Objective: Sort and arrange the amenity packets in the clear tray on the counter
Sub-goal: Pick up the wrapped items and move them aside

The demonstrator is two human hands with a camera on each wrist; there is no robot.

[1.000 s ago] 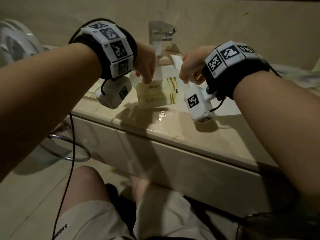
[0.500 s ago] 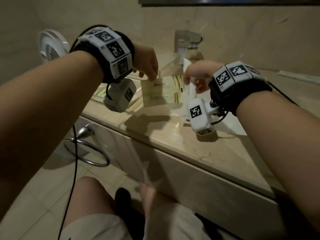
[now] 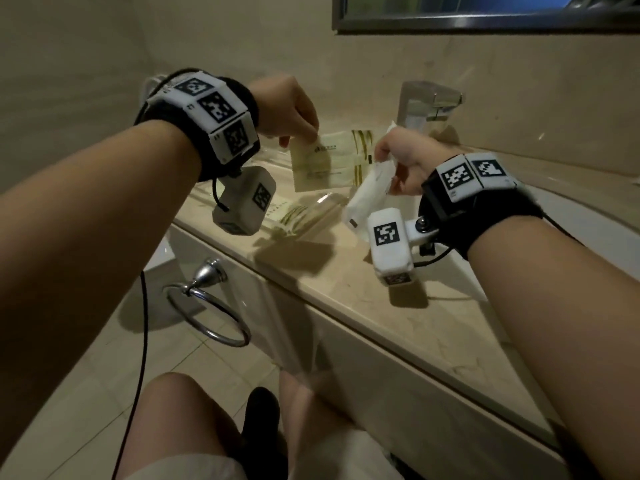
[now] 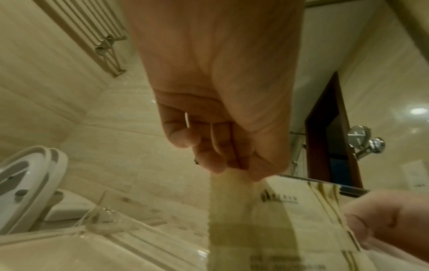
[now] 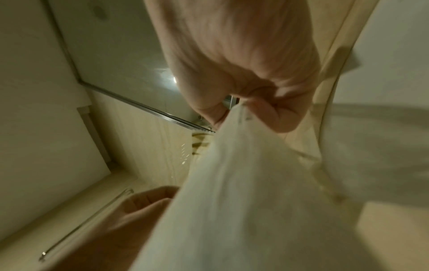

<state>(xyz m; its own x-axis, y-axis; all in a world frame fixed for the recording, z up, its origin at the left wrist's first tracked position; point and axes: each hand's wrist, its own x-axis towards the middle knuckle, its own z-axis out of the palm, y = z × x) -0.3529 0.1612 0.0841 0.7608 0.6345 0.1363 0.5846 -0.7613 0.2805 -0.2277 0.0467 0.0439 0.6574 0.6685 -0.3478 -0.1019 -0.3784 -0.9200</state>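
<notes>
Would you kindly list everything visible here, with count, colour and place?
cream packet: one, pale yellow with striped edge, held up over the counter
white packet: one, white, hanging from the right hand
clear tray: one, transparent, on the counter
counter: one, beige marble
faucet: one, chrome, at the back
towel ring: one, chrome, counter front
left hand: pinches the cream packet's top
right hand: grips the white packet
</notes>
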